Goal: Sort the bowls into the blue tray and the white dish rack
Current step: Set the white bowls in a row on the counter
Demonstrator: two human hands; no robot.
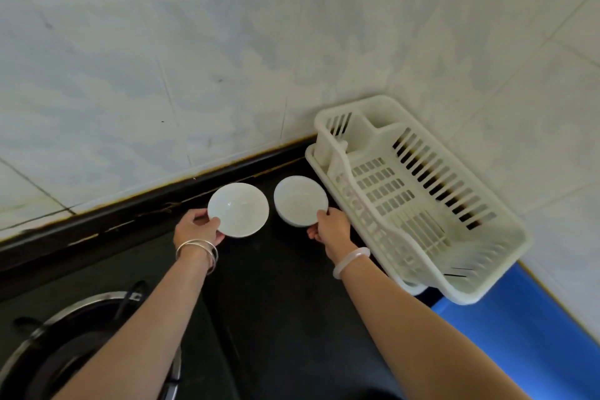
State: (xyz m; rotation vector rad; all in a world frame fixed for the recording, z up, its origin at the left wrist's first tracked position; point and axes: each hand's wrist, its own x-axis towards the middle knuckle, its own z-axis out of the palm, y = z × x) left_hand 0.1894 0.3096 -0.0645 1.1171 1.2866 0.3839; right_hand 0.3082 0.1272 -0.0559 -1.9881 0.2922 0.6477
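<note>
Both hands pinch white bowls by the near rim above the dark surface [292, 302]: left hand [194, 227] grips the left bowl [238, 209], right hand [332, 227] grips the right bowl [300, 200], just beside the white dish rack [418, 198].

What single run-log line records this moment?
left hand: holds left bowl | right hand: holds right bowl | white dish rack: empty

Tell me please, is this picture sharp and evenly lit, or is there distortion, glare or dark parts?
Head view: wide-angle distortion bends the wall tiles and counter edge; light is soft and even on the white dish rack and both bowls, left and right; the black counter and stove burner are dark with little detail; the blue tray looks saturated; slight softness overall, no strong glare.
</note>
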